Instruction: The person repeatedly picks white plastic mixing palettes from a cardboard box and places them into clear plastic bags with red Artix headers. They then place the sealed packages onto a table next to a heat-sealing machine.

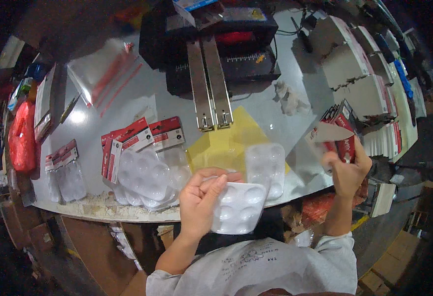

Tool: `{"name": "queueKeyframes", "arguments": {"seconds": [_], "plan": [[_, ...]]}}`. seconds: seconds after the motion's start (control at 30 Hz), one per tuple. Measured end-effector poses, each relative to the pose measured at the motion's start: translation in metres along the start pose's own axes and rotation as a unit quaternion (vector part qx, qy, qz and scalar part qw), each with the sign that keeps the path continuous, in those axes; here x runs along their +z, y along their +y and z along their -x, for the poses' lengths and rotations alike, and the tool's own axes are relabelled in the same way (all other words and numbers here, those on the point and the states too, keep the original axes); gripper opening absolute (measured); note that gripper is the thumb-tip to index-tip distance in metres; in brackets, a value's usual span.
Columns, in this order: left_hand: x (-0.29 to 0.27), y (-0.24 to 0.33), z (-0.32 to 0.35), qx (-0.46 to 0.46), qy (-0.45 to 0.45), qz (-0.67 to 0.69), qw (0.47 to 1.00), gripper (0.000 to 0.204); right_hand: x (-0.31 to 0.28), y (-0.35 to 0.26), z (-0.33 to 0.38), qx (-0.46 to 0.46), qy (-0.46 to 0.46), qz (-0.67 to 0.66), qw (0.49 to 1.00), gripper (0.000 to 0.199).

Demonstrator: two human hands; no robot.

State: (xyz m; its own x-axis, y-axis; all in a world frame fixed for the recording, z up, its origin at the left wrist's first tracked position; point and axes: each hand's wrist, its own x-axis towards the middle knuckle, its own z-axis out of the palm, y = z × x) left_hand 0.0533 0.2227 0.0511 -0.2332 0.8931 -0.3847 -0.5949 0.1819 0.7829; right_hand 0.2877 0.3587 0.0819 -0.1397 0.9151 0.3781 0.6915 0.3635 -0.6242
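Left hand (200,198) has the white welled tray (238,212) pinched at its upper-left edge, thumb on top, held up over the desk's (295,140) near edge. Right hand (350,172) is closed on a header card (333,132), by the dark-and-red card stack (329,114); blur there, can't tell if it's one card or several.

Tray looks like thin moulded plastic: likely light, semi-stiff, a bit slick, wells could dent if squeezed. Best hold: flat rim or corner, off the wells.

Shapes: rounded-corner rectangle, shallow glossy round wells. Matching tray (265,170) lies partly on the yellow sheet (228,143), matte-looking. Finished-looking packs (145,170) at left: clear film, folded red-and-white card tops. Card reads as stiff, creased paperboard.
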Motion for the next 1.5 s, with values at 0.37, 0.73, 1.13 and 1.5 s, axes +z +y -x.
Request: {"name": "queueKeyframes", "arguments": {"seconds": [0.37, 0.73, 1.13, 1.5], "plan": [[-0.008, 0.002, 0.012, 0.054, 0.04, -0.216, 0.974, 0.011, 0.077, -0.069, -0.008, -0.04, -0.287, -0.17, 0.942, 0.02], [-0.009, 0.008, 0.012, 0.123, 0.057, -0.267, 0.954, 0.012, 0.078, -0.071, -0.018, 0.064, -0.365, -0.207, 0.906, 0.028], [-0.008, -0.004, 0.009, 0.07, 0.088, -0.296, 0.948, 0.017, 0.092, -0.06, -0.01, -0.221, -0.282, -0.243, 0.902, 0.02], [-0.023, -0.013, -0.001, 0.151, 0.201, -0.231, 0.94, 0.024, 0.073, -0.036, 0.006, 0.208, -0.535, -0.311, 0.758, 0.02]]}}
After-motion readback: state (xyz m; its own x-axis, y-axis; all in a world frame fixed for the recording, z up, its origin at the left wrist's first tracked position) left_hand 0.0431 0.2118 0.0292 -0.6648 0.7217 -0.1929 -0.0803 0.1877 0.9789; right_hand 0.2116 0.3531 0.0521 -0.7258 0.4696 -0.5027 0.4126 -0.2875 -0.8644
